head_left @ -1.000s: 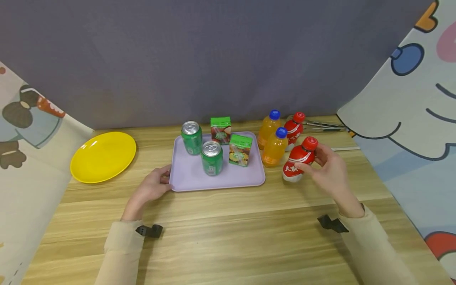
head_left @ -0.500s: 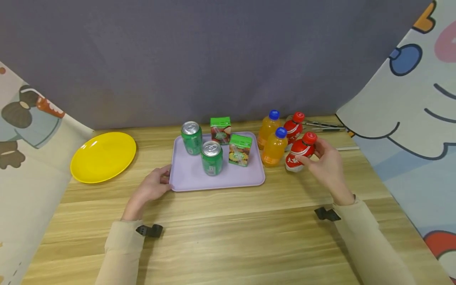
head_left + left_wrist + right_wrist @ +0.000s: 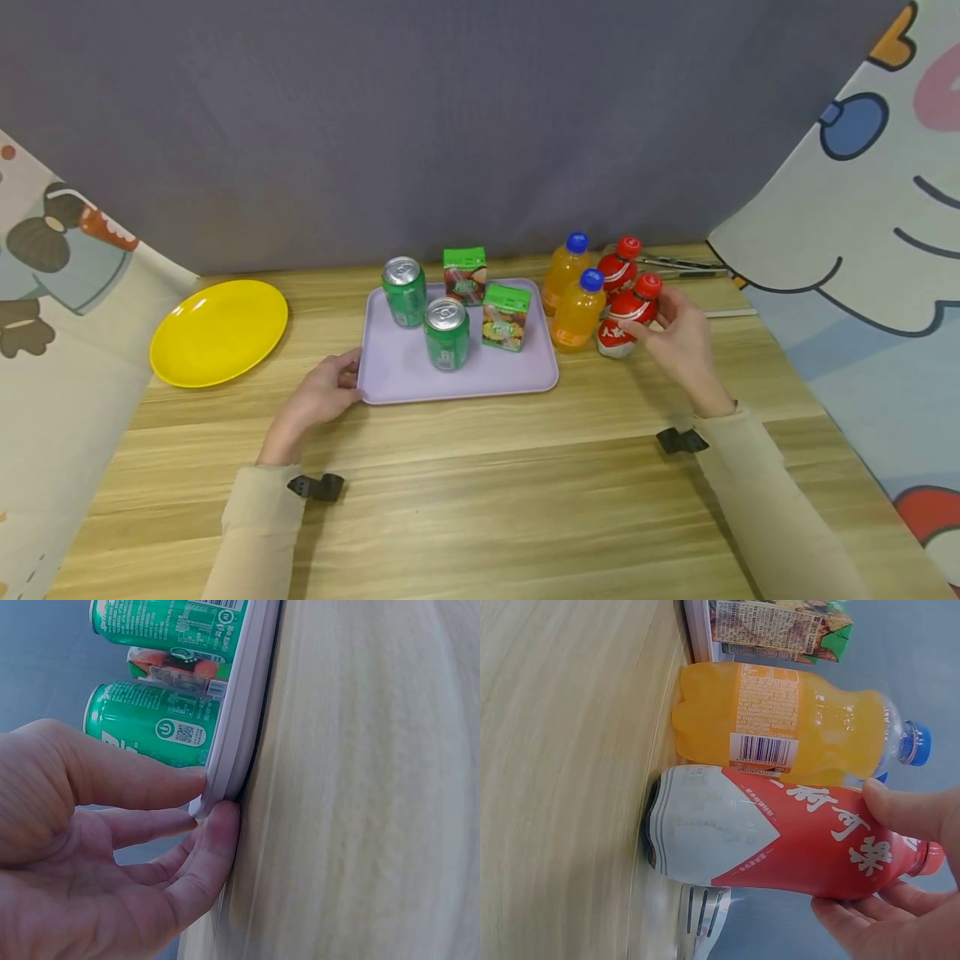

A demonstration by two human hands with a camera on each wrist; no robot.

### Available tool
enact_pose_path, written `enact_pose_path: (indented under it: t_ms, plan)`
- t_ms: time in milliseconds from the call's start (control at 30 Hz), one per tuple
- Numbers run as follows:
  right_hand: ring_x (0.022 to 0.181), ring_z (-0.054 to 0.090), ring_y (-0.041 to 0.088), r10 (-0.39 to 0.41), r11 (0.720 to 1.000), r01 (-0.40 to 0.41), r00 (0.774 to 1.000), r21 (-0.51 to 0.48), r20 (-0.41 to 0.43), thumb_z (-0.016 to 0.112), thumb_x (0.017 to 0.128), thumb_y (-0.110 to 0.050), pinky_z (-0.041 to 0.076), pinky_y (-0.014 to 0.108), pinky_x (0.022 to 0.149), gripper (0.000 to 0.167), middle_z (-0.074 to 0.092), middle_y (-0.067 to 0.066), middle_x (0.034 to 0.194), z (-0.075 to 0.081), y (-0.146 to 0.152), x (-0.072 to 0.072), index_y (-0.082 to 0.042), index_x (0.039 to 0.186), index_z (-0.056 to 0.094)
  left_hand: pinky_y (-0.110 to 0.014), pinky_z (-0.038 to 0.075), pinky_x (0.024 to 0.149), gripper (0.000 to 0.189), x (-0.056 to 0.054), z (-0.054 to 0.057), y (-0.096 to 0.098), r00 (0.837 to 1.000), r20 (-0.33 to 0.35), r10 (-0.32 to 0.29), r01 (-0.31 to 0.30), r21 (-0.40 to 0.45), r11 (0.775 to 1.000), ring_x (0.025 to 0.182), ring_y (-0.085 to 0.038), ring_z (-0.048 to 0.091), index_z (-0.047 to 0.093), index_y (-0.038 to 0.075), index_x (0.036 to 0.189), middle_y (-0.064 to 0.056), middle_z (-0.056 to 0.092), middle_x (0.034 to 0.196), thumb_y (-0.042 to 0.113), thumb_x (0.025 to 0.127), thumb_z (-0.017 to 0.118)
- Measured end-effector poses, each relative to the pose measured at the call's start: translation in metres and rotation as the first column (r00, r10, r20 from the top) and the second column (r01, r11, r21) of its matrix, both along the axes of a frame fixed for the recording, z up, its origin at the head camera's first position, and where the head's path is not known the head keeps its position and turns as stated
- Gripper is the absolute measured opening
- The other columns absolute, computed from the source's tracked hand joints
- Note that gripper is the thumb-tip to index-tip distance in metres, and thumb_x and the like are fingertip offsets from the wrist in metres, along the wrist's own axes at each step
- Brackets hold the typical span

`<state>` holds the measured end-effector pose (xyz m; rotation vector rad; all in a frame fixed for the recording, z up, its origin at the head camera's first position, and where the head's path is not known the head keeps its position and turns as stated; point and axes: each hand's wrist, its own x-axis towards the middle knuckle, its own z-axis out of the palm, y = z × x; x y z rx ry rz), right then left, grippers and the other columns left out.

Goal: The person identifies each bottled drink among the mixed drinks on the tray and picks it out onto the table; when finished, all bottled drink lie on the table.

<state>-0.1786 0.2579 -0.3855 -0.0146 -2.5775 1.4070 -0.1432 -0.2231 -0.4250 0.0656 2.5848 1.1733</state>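
Observation:
In the head view a lilac tray [image 3: 405,387] carries two green drink cans [image 3: 447,335] and two small juice cartons [image 3: 506,318]. My left hand [image 3: 322,392] holds the tray's left front corner; the left wrist view shows thumb [image 3: 142,776] and fingers about the rim. My right hand [image 3: 678,337] grips a red-and-white cola bottle [image 3: 626,321] round its upper part, thumb on the near side. That bottle stands upright, its base at the tabletop, close beside an orange drink bottle [image 3: 780,720] in the right wrist view. A second red bottle [image 3: 618,265] is behind, partly hidden.
Two orange bottles with blue caps [image 3: 577,312] stand just right of the tray. Metal utensils [image 3: 686,265] lie at the back right, one with slots [image 3: 705,911]. A yellow plate [image 3: 219,333] is at the left, and a grey cloth wall [image 3: 450,125] bounds the back.
My right hand has carried the cola bottle back and slightly left, close to the other bottles, and set it more upright. The left hand has stayed at the tray.

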Motion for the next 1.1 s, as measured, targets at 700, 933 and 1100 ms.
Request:
enact_pose_path:
  t_ms: [700, 933, 1100]
  plan:
    - [0.119, 0.048, 0.035, 0.059, 0.998, -0.058, 0.998, -0.033, 0.031, 0.077, 0.080, -0.012, 0.042, 0.045, 0.098, 0.075, 0.047, 0.022, 0.136, -0.008, 0.008, -0.005, 0.004, 0.141, 0.037, -0.042, 0.050, 0.086, 0.069, 0.001, -0.001, -0.001, 1.000, -0.004, 0.003, -0.003, 0.003, 1.000, 0.106, -0.037, 0.053, 0.029, -0.010, 0.144, -0.028, 0.047, 0.125, -0.003, 0.084, 0.063]
    - [0.121, 0.046, 0.038, 0.033, 0.999, -0.033, 0.998, 0.009, -0.054, 0.076, 0.080, -0.010, 0.042, 0.053, 0.095, 0.079, 0.046, 0.025, 0.136, -0.004, 0.004, 0.006, 0.002, 0.145, 0.032, -0.042, 0.051, 0.085, 0.069, 0.001, -0.001, -0.001, 1.000, -0.016, 0.000, 0.000, -0.011, 1.000, 0.104, -0.036, 0.055, 0.030, -0.010, 0.144, -0.027, 0.049, 0.122, -0.002, 0.084, 0.063]
    - [0.120, 0.047, 0.039, 0.024, 0.997, -0.013, 0.989, 0.078, -0.146, 0.075, 0.082, -0.010, 0.043, 0.054, 0.092, 0.076, 0.047, 0.025, 0.135, -0.002, 0.000, 0.016, 0.004, 0.143, 0.032, -0.042, 0.049, 0.086, 0.067, 0.004, 0.008, 0.002, 1.000, 0.002, 0.010, -0.010, -0.013, 1.000, 0.106, -0.035, 0.054, 0.030, -0.006, 0.145, -0.025, 0.050, 0.124, 0.011, 0.089, 0.064]
